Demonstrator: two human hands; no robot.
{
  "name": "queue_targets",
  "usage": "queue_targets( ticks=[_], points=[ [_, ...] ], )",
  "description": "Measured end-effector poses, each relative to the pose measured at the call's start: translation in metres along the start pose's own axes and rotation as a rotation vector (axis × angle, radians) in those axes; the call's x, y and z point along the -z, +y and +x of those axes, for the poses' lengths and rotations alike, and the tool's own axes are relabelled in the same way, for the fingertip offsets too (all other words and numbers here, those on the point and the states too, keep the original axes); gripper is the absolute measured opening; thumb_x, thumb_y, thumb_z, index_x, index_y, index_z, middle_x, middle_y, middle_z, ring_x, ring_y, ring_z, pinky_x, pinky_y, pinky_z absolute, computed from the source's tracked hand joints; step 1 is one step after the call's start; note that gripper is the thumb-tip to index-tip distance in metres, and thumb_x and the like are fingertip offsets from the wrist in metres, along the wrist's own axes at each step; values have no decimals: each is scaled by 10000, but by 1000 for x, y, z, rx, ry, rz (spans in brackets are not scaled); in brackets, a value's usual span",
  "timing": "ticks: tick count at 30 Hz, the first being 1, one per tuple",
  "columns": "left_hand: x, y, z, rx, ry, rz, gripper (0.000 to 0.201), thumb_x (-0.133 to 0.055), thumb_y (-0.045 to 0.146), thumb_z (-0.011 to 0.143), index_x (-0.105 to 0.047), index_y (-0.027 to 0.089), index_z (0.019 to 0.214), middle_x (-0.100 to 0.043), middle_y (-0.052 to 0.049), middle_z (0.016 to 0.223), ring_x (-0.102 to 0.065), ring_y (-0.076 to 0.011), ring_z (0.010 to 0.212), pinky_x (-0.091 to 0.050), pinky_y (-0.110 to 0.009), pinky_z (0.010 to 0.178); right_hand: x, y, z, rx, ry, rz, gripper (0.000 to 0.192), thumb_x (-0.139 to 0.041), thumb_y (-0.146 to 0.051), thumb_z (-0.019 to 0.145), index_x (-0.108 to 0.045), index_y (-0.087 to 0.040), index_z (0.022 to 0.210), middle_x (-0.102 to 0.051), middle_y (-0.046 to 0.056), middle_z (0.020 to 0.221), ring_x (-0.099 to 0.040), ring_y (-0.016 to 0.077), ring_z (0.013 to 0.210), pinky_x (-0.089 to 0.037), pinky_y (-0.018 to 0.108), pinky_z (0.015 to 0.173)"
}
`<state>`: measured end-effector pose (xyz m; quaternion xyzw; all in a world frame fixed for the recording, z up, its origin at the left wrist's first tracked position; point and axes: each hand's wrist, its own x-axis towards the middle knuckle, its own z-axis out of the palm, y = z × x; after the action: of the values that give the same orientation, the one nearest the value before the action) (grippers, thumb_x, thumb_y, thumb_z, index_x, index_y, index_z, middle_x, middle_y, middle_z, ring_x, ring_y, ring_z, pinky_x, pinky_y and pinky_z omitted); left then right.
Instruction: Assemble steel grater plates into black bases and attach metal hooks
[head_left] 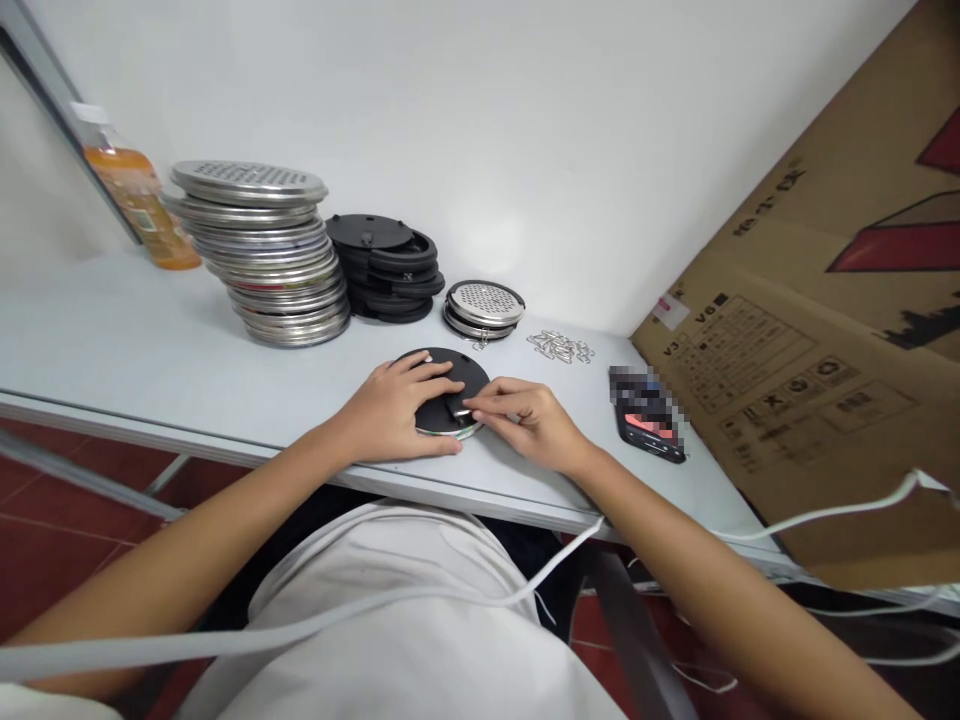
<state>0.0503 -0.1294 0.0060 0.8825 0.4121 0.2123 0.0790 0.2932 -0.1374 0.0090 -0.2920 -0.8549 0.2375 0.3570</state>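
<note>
Left hand (394, 410) lies flat, fingers spread, pressing on the black disc (450, 385) near the table's (112, 350) front edge. Right hand (525, 420) comes in from the right, fingertips pinched on a small metal clip (461, 411) at the disc's near rim. Beyond: a little perforated lid (484, 303), loose clips (561, 347), black discs stacked (390, 265), a tall steel stack (262, 250), a bottle (135, 190) far left. Phone (649, 420) and cardboard (810, 330) on the right.

Matt black plastic disc (450, 385); shiny perforated metal lids (259, 250); smooth white table (112, 340); rough brown cardboard box (817, 330).
</note>
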Motion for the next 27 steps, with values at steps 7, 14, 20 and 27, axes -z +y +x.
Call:
queue_targets(
  ticks=[7, 14, 20, 27],
  points=[
    [4, 2, 0, -10, -43, -24, 826, -686, 761, 683, -594, 329, 1381, -464, -60, 1532, -306, -398, 1463, -226, -620, 1163, 2, -17, -4, -36, 13, 58, 100, -700, -251, 881, -782, -198, 862, -730, 66, 883, -698, 157, 770, -560, 279, 730],
    [4, 1, -1, -49, -47, -15, 828, -697, 729, 704, -568, 317, 1410, -445, -71, 1544, -303, -392, 1467, -246, -585, 1173, -10, -23, -12, -36, 79, -42, 93, -679, -215, 893, -741, -184, 831, -719, 71, 867, -665, 151, 736, -528, 273, 688],
    [8, 6, -1, -56, -83, -33, 636, -594, 669, 843, -564, 367, 1401, -440, -44, 1547, -291, -366, 1482, -217, -604, 1170, -10, -20, -12, 11, 56, -105, 117, -622, -183, 926, -725, -193, 870, -705, 68, 899, -674, 151, 785, -539, 269, 714],
    [10, 10, -1, -44, -111, -100, 524, -607, 607, 868, -597, 409, 1354, -467, -22, 1529, -284, -361, 1488, -181, -622, 1172, -5, -17, -14, 68, -6, -140, 144, -579, -196, 954, -714, -212, 905, -681, 73, 959, -672, 158, 844, -554, 290, 784]
  ],
)
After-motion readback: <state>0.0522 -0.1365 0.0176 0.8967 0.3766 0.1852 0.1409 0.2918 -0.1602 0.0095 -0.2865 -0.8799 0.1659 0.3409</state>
